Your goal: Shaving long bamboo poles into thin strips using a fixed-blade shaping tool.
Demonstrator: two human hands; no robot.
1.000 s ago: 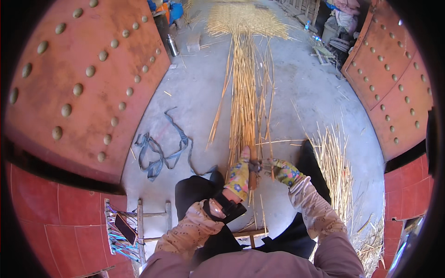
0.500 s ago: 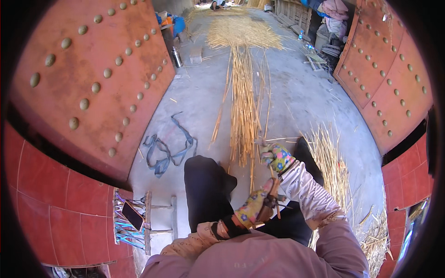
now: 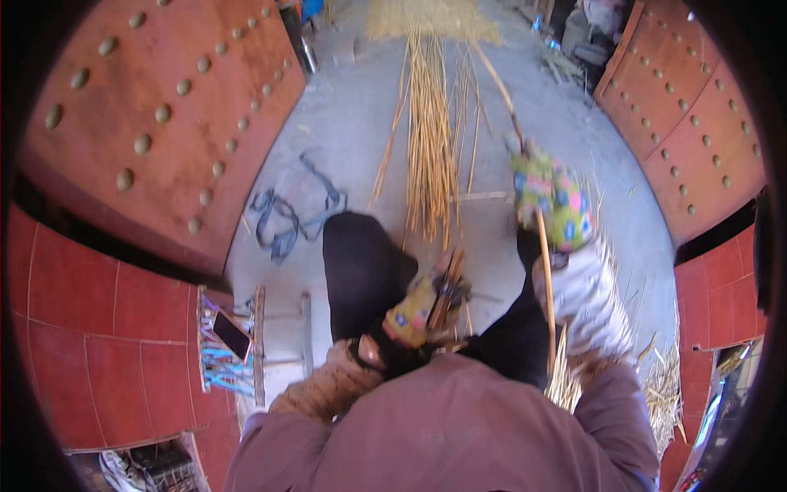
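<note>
My right hand [image 3: 554,205], in a green floral glove, is closed around a long reed stalk [image 3: 544,283]. One end of the stalk points forward over the floor, and the other reaches back past my right thigh. Low between my knees, my left hand [image 3: 412,316] wears a yellow floral glove. Its fingers are wrapped round a brown wooden-looking piece [image 3: 447,289], blurred, with a dark part beside it. Ahead of my knees a long bundle of golden stalks [image 3: 428,139] lies on the floor, its near ends toward me.
Pale flattened straw matting [image 3: 434,20] lies beyond the bundle. A grey-blue strap [image 3: 283,225] is crumpled at left. Beside it stands a corded stool [image 3: 229,353] with a phone [image 3: 233,334] on it. Studded red doors [image 3: 176,107] flank both sides. More straw [image 3: 662,389] lies at right.
My right hand has moved away from the left, forward and to the right, and now a long stalk shows in it. My left hand stays low with the brown piece. The view has tilted down.
</note>
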